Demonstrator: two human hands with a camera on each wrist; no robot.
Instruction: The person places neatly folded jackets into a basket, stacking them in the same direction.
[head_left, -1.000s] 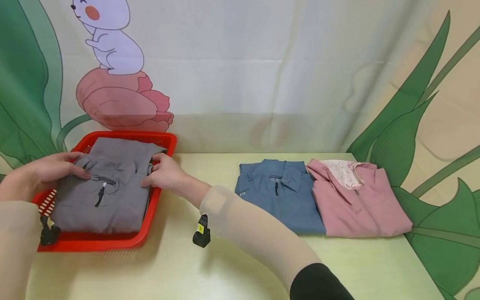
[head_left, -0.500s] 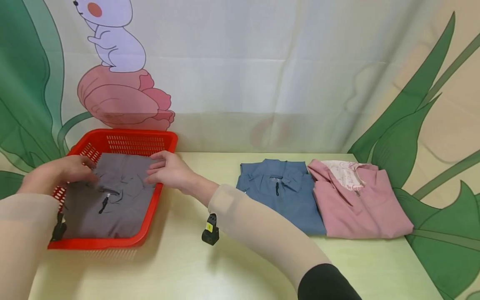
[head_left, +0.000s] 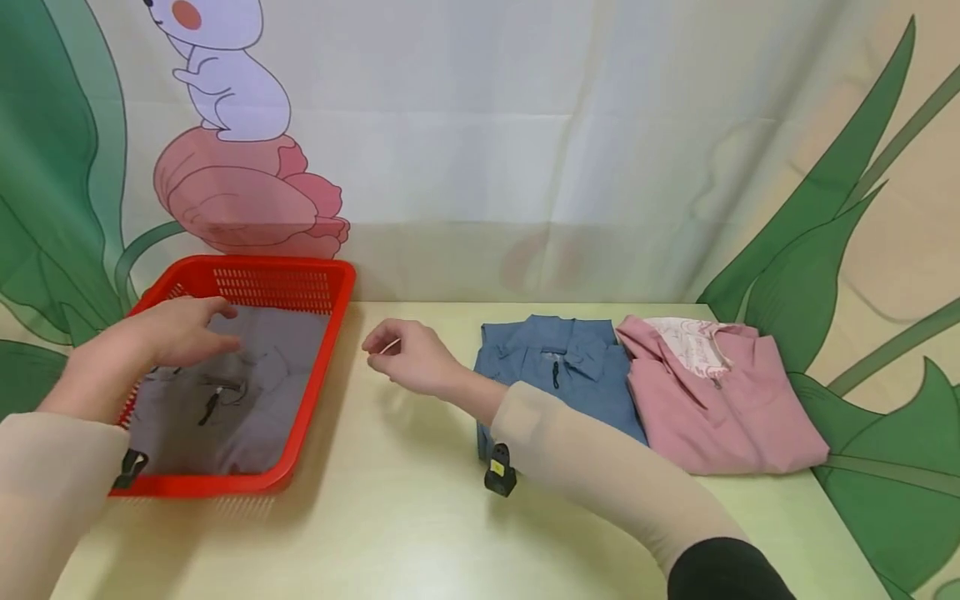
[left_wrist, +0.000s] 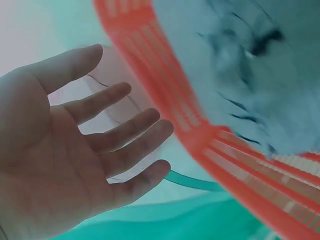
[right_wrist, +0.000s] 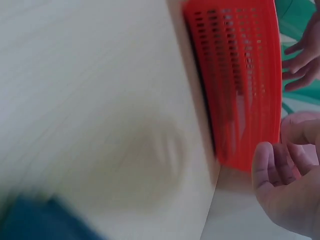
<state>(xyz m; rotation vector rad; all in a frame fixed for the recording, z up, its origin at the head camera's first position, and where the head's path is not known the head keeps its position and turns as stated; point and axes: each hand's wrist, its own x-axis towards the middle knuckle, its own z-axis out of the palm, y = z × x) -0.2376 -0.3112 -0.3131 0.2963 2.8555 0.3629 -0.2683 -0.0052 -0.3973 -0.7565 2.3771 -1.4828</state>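
Observation:
In the head view a folded grey garment [head_left: 258, 417] with a short black zip pull lies inside a red plastic basket [head_left: 315, 375] at the left. My left hand [head_left: 176, 337] hovers above the garment and holds nothing; the left wrist view shows its fingers [left_wrist: 130, 135] spread and relaxed beside the basket's slotted wall. Over the table, between the basket and a folded blue garment [head_left: 558, 367], my right hand [head_left: 412, 357] is held in the air. Its fingers are loosely bent, with nothing between them.
A folded pink garment [head_left: 735, 408] with a patterned lining lies to the right of the blue one, touching it. The pale table [head_left: 397, 517] runs back to a printed curtain [head_left: 450, 150] with leaves and a cartoon animal. My right forearm passes in front of the blue garment.
Both hands have let go of the grey garment, which has settled lower in the basket. My left hand has lifted off; my right hand has moved right, out over the table.

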